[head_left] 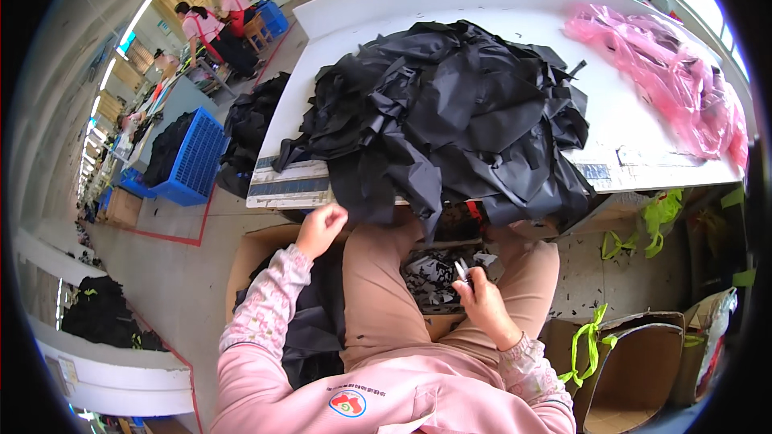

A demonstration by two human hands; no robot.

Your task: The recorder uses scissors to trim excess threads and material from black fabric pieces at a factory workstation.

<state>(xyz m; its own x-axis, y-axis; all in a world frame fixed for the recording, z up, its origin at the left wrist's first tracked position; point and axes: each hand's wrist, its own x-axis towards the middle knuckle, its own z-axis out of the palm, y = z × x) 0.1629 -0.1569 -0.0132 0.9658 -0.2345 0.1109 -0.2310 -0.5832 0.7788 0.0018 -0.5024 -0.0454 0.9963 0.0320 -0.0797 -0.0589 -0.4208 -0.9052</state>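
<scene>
A big heap of black fabric pieces (pixel 474 104) lies on the white table in front of me, some hanging over its near edge. My left hand (pixel 322 229) is closed just off that edge, beside the fabric hanging down at the left. What its fingers hold, if anything, is hidden. In my right hand (pixel 487 309), above my right thigh, is a small pair of thread snips (pixel 461 270), blades pointing up and away from the fabric heap's right side. Below, between my knees, a box holds many black and white scraps (pixel 433 280).
More black fabric (pixel 310 329) fills a carton by my left leg. Pink plastic film (pixel 675 80) lies on the table's right side. An open cardboard box (pixel 627 370) with green ties stands at my right. Blue crates (pixel 191 159) and people are off to the left.
</scene>
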